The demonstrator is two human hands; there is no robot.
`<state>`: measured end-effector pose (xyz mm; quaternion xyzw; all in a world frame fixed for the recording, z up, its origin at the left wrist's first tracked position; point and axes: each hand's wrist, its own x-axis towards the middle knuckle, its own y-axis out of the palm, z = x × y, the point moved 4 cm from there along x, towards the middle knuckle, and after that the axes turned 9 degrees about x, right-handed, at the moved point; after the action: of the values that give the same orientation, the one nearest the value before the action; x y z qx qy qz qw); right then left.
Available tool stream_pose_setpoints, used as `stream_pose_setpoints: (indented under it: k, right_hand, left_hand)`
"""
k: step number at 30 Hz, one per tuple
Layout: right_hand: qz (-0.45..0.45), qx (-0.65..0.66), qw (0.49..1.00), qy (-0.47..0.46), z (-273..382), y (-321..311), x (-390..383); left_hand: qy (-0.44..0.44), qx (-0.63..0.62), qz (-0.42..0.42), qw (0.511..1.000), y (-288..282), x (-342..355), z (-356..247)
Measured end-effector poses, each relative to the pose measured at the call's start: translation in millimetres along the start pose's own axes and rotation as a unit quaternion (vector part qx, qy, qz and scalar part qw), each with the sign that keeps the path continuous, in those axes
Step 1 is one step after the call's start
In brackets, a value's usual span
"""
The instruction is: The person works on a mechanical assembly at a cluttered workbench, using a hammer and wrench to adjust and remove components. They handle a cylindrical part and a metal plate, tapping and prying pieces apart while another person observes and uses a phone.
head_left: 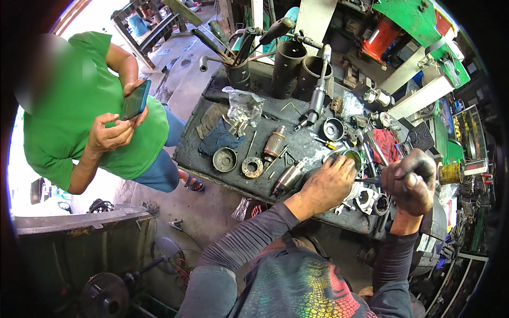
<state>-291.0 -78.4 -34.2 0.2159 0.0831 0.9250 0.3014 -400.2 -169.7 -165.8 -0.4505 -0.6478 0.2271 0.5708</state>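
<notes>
At the near edge of the workbench (183,153), my left hand (330,183) is closed on a round metal housing (352,156), its fingers over the rim. My right hand (409,183), blackened with grease, is a closed fist around a dark-handled screwdriver (373,181); the thin shaft points left toward the housing. Where its tip ends is hidden by my left hand. Left of my hands lie two armatures (274,143), a flat metal ring (252,167) and a metal cup (225,159). Below the screwdriver sit a pale metal bracket (365,201) and a small ring-shaped part (381,204).
Tall dark cylinders (289,69) and a can of tools (238,74) stand at the back. A plastic bag of parts (244,108) lies nearby. A red cloth (385,144) is among loose parts at right. Across the bench's left side, a person in green (79,106) holds a phone (135,99).
</notes>
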Motion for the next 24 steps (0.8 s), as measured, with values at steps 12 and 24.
stream_pose_setpoints:
  k: [12,24]
  right_hand:
    - [-0.125,0.179,0.971,-0.093,97,-78,-38]
    - [-0.324,-0.034,0.945,-0.012,20,-93,-81]
  left_hand:
    - [-0.152,-0.201,-0.035,0.967,-58,-68,-4]
    - [-0.224,0.076,0.182,0.954,75,-134,139]
